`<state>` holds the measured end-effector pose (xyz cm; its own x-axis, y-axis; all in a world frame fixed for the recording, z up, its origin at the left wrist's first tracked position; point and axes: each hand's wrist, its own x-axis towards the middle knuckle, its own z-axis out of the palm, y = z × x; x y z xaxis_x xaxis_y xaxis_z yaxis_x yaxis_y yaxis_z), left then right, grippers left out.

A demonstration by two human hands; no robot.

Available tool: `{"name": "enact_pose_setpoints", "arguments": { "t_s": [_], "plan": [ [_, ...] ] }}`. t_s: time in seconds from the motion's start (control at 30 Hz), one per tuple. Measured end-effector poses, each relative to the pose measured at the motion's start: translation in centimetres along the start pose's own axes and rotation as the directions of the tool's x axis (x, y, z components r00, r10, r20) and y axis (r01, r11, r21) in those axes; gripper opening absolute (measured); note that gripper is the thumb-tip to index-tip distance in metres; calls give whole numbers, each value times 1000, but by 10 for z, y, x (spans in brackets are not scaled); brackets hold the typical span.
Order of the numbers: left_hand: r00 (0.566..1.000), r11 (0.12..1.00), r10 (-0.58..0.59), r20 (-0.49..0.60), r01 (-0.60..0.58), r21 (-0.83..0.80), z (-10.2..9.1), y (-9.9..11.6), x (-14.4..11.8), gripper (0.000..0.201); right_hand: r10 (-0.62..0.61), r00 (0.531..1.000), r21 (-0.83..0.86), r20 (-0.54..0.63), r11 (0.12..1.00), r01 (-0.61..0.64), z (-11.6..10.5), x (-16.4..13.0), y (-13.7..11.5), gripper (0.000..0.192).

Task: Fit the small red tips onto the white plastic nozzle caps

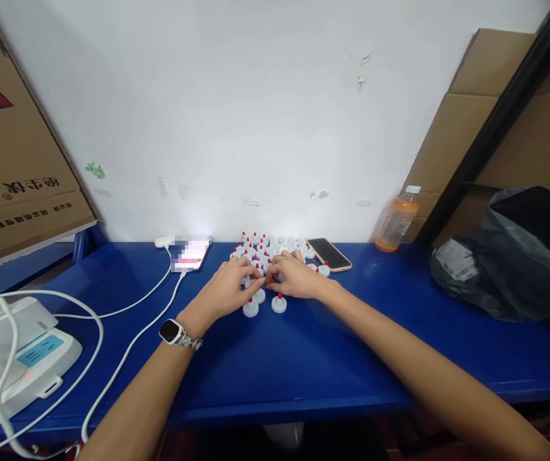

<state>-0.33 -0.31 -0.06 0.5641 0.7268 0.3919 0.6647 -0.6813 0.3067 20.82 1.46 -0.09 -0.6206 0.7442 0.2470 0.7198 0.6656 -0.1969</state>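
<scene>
Many white round caps with small red tips, like nozzle caps, lie bunched near the wall. My left hand [229, 287], with a watch on its wrist, reaches into their left side. Its thumb and forefinger nearly meet; what is between them is mostly hidden. From the right comes my right hand [294, 275], fingers bent in a pinch around a red-tipped cap [275, 280], largely covered by the fingers. In front of the hands stand two upright caps, one on the left [250, 308] and one on the right [279, 304].
A lit phone [193, 255] with a white cable lies left of the caps, a dark-screened phone [330, 254] right. An orange drink bottle [397, 219] stands by the wall. A power strip [58, 358] with looping cables takes the left side; a black plastic bag [509, 250] lies right.
</scene>
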Motion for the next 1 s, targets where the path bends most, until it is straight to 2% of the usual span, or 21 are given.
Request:
{"name": "enact_pose_setpoints", "arguments": {
  "t_s": [0.07, 0.17, 0.27, 0.37, 0.5, 0.6, 0.67, 0.83, 1.0],
  "plan": [
    [999, 1000, -11, -45, 11, -2, -1, 0, -1, 31, 17, 999, 34, -51, 999, -15, 0, 0, 2, 10],
    [993, 1000, -28, -115, 28, -5, -3, 0, -1, 32, 107, 971, 181, -212, 981, -68, -7, -4, 12, 6],
    [986, 999, -40, -161, 39, -12, -4, -3, 8, 31, 272, 914, 443, -300, 888, -119, -17, -12, 29, 6],
    [992, 998, -60, -115, 63, 22, -6, -11, 38, 27, 391, 868, 595, -307, 790, -146, -20, -17, 46, 11],
    [990, 965, -139, 26, 129, 227, -2, -20, 96, 27, 408, 847, 617, -341, 777, -126, -14, -17, 53, 13],
    [983, 949, -176, 58, 154, 275, 9, -21, 130, 26, 384, 856, 578, -346, 806, -128, -11, -18, 46, 10],
    [974, 938, -214, 79, 183, 295, 17, -21, 144, 21, 358, 870, 549, -338, 826, -127, -11, -19, 40, 10],
    [965, 928, -253, 70, 222, 298, 30, -22, 154, 11, 327, 875, 524, -357, 846, -102, -18, -22, 32, 11],
    [981, 939, -195, -25, 194, 285, 17, -17, 143, 18, 359, 852, 568, -382, 818, -90, -23, -23, 32, 12]
  ]
}}
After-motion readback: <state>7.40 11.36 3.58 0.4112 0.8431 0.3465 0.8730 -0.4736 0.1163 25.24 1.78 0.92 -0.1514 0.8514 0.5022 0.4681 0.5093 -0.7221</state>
